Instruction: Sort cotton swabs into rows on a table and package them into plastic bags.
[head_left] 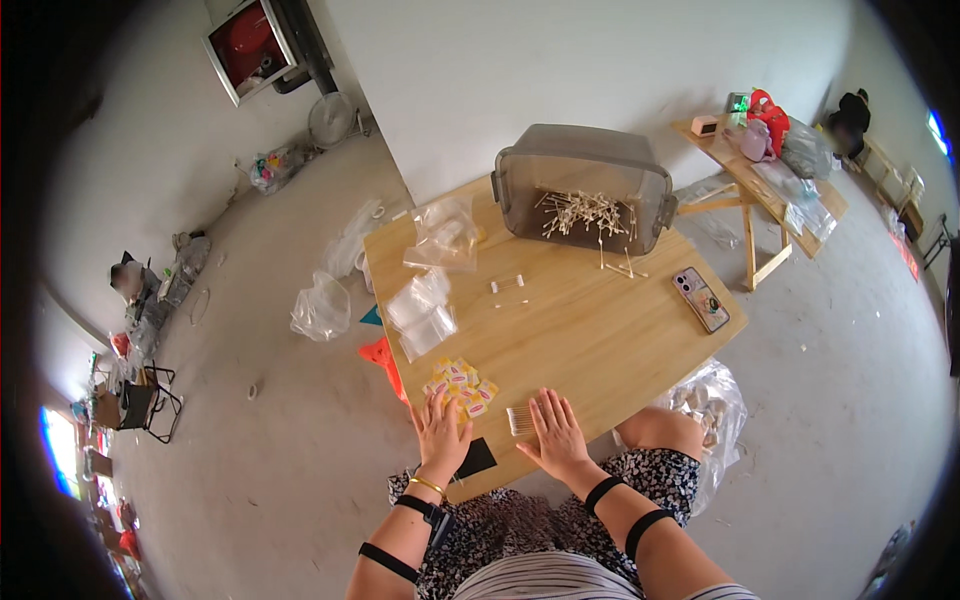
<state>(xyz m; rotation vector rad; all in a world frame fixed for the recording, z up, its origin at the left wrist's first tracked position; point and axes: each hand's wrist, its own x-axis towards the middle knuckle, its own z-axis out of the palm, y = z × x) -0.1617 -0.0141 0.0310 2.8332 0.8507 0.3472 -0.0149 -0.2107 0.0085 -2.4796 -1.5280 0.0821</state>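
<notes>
My right hand [557, 432] lies nearly flat on the wooden table, fingers stretched out, over one end of a neat row of cotton swabs [519, 420]. My left hand [439, 432] is open, its fingertips at the near edge of a loose pile of small yellow-and-white labels [461, 382]. A black flat piece [477, 458] lies between the two hands at the table's edge. Farther off, a small bundle of swabs [507, 284] and a single swab [511, 303] rest on the wood.
A grey plastic bin [578, 142] lies tipped on its side, loose cotton swabs [590, 213] spilling from it. Clear bags [422, 312] sit at the left, a phone [702, 299] at the right. A filled plastic bag [718, 400] stands beside my leg. Another wooden table [748, 190] is beyond.
</notes>
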